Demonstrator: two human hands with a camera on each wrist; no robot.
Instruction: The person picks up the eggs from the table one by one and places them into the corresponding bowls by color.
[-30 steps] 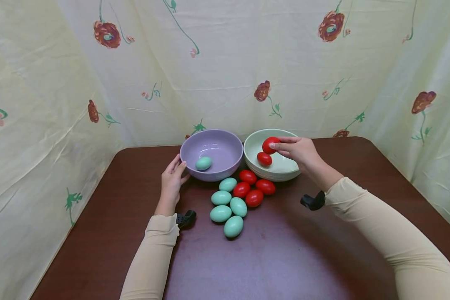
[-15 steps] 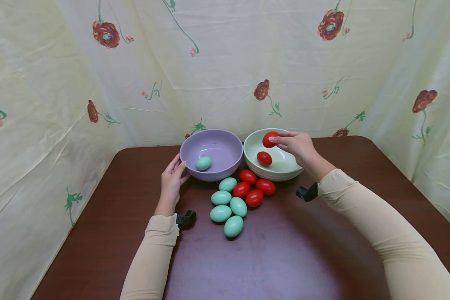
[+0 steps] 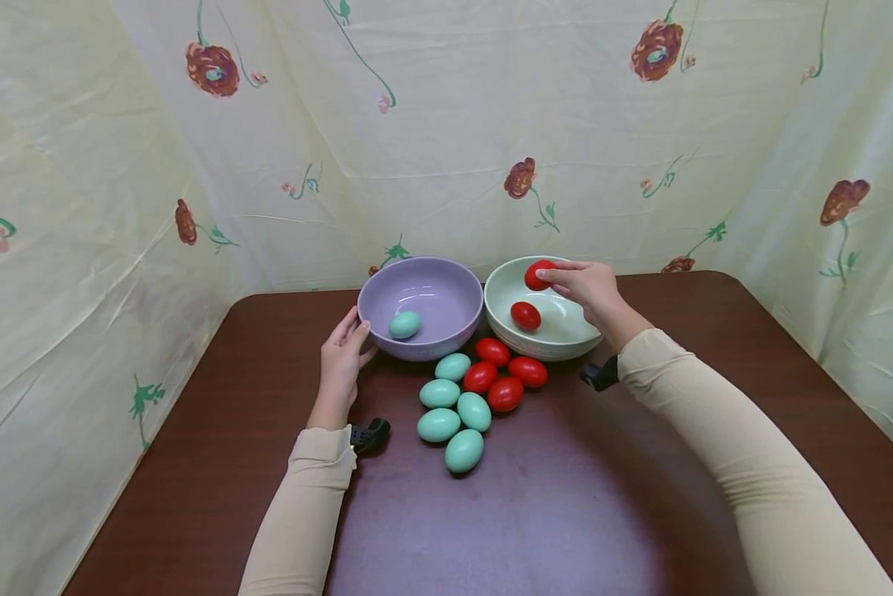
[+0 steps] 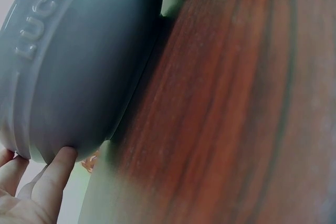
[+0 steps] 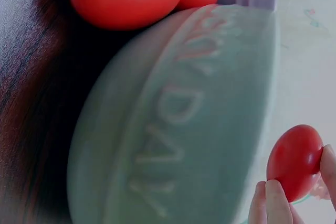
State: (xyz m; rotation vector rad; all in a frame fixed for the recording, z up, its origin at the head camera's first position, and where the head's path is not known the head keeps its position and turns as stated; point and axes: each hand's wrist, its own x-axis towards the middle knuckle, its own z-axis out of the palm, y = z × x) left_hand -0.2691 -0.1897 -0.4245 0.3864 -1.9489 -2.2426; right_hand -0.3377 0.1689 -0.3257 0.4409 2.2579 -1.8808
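Note:
My right hand [image 3: 593,290] pinches a red egg [image 3: 540,275] between thumb and fingertips, above the pale green bowl [image 3: 565,331]. In the right wrist view that held egg [image 5: 295,162] stands clear of the bowl's rim. Another red egg [image 3: 525,315] lies inside the green bowl. My left hand [image 3: 339,364] rests its fingertips and thumb against the outer left side of the purple bowl [image 3: 446,290]. One mint-green egg [image 3: 405,324] lies in that bowl. In the left wrist view, fingers [image 4: 56,179] touch the bowl's outer wall, which has raised lettering.
Several mint-green eggs [image 3: 439,425] and several red eggs [image 3: 505,395] lie grouped on the dark wooden table [image 3: 550,513] in front of the bowls. The two bowls stand side by side near the far edge. A flowered cloth [image 3: 431,165] hangs behind the table.
My right hand has risen slightly with the red egg, farther over the green bowl, and its forearm has swung left. My left hand has stayed at the purple bowl.

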